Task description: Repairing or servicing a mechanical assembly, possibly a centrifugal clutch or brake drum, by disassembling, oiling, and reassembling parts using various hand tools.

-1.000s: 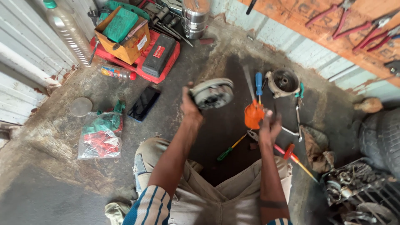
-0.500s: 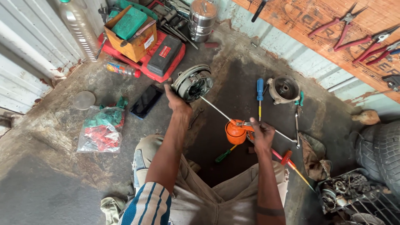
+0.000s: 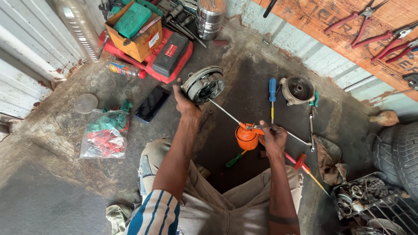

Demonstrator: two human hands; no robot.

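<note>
On the oily floor (image 3: 65, 182), our left hand (image 3: 186, 103) grips the drum (image 3: 203, 84), right hand (image 3: 273, 138) clasps the oiler (image 3: 246, 137); its spout might slip, spilling oil.

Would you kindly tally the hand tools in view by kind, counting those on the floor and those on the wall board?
Screwdrivers: 3 (blue, green, red)
Pliers on the board: 3
Spanners: 1
Oil cans: 1
Total: 8

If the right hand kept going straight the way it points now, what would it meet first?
The right hand points up and away from the body; first in line looks like the blue-handled screwdriver on the floor, though depth is unclear.
</note>
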